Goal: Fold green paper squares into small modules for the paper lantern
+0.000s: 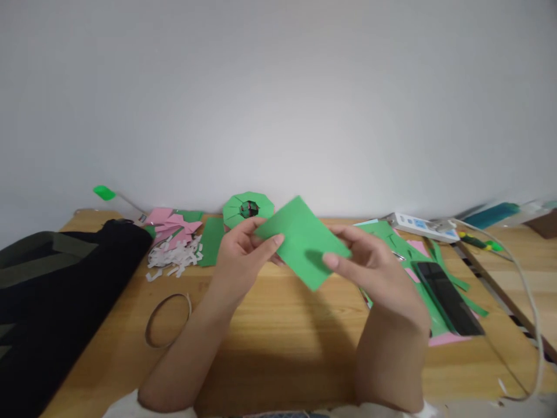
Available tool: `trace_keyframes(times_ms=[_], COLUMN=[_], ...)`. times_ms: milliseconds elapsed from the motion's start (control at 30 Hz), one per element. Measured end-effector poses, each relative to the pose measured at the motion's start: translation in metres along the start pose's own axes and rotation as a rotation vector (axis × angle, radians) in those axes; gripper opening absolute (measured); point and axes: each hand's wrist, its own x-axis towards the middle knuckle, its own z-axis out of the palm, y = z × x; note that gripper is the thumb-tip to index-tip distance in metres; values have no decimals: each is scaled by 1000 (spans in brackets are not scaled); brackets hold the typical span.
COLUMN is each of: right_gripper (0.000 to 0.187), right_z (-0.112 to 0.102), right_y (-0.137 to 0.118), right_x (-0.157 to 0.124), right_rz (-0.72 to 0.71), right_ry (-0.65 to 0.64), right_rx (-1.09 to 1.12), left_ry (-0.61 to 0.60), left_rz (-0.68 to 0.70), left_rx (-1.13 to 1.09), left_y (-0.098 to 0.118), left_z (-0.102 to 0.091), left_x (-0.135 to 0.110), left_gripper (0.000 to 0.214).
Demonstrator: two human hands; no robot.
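A square of green paper [304, 238] is held up above the wooden table, turned so that one corner points toward me. My left hand [243, 252] pinches its left corner, thumb on the front face and fingers behind. At the right corner my right hand [374, 264] has its thumb over the front face and its fingers behind the sheet. The thumb casts a small shadow on the paper. Behind my left hand stands a round green folded-paper piece [235, 207] with a dark, pink-flecked centre.
On the left lie a black bag [65, 302], pink paper pieces [167, 223], white paper scraps [174, 255] and a roll-like ring [149, 331]. To the right are a phone [450, 299] on green sheets, a power strip [422, 227] and its white cable [528, 296].
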Motion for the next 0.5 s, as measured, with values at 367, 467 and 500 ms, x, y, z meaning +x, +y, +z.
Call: trace_keyframes(times_ms=[367, 467, 500], right_gripper=[9, 18, 20], right_z=[0, -2, -2], right_y=[5, 3, 2], right_x=[-2, -4, -5], right_rz=[-26, -126, -152], right_ry=[-10, -58, -91], right_rx=[-70, 94, 132], left_ry=[-74, -44, -38], left_rz=[-89, -54, -38], left_rx=[1, 30, 30], left_y=[2, 2, 2], left_z=[-3, 0, 0], left_x=[-4, -5, -5], left_gripper=[21, 19, 19])
